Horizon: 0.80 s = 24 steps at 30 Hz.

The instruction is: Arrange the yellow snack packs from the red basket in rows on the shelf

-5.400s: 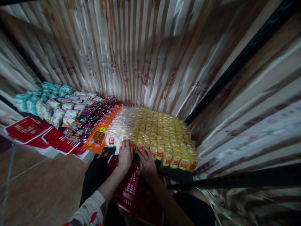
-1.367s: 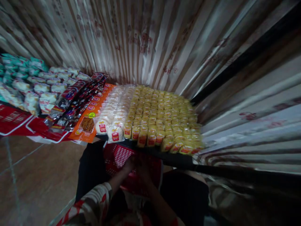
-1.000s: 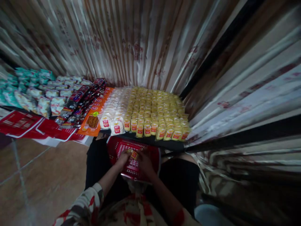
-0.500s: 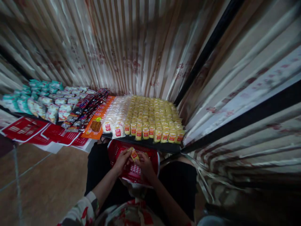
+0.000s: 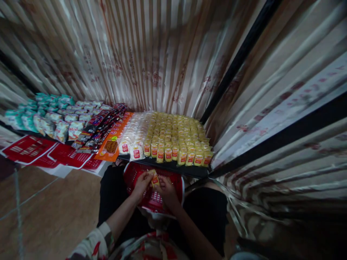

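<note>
Between my hands is a small yellow snack packet with a red label, held over my lap. My left hand pinches its left side, and my right hand grips its lower right. Beneath them a red basket with slotted holes and a white rim rests on my lap. Just beyond the basket, rows of similar yellow packets stand on a dark shelf. White round packets with red labels line up to their left.
Further left lie an orange packet, dark packets, white packets and teal packets. Red printed bags hang at the shelf's front. A pleated curtain and black poles enclose the back and right.
The yellow packet has turned slightly more upright between my fingers. Both hands stay over the basket, and the view has shifted very slightly.
</note>
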Available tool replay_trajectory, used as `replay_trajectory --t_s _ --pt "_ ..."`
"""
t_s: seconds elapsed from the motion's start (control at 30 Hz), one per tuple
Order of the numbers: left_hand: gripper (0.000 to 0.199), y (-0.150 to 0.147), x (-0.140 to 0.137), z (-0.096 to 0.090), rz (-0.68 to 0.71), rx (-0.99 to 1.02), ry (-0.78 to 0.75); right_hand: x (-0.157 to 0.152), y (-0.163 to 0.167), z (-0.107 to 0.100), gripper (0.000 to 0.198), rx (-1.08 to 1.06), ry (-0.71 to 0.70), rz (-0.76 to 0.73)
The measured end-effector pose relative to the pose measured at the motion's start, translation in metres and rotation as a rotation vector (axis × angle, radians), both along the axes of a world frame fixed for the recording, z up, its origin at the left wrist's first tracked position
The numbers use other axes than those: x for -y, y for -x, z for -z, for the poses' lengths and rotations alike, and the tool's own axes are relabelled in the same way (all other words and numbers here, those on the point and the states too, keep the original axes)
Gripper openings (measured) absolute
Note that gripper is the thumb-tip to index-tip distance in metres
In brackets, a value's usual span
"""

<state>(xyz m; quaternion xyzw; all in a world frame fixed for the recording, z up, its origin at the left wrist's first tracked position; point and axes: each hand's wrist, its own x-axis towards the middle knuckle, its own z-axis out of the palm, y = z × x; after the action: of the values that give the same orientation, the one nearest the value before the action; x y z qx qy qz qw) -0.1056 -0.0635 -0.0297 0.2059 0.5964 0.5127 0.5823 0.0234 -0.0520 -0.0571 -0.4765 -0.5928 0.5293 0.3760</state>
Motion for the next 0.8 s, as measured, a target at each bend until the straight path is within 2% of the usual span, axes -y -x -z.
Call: replay_trajectory --t_s 0.1,0.27,0.43,0.6,0.8 --pt "0.052 0.001 -0.002 -0.004 0.006 -0.018 -0.034 -0.004 0.001 -0.003 0.027 0.044 -0.058 0.034" --pt "0.045 0.006 -0.009 -0.012 0.03 -0.207 -0.101 -0.007 0.006 -0.002 0.026 0.091 -0.156 0.081" --pt "0.034 0.0 -0.016 -0.012 0.135 -0.313 -0.184 -0.008 0.002 0.0 0.025 0.142 -0.228 0.143" --pt "0.021 -0.017 -0.028 -0.022 0.19 -0.572 -0.24 -0.014 -0.012 -0.008 0.029 0.21 -0.308 0.247" --pt "0.011 -0.043 -0.052 -0.045 0.222 -0.667 -0.331 -0.021 -0.028 -0.029 0.038 0.47 -0.592 0.399"
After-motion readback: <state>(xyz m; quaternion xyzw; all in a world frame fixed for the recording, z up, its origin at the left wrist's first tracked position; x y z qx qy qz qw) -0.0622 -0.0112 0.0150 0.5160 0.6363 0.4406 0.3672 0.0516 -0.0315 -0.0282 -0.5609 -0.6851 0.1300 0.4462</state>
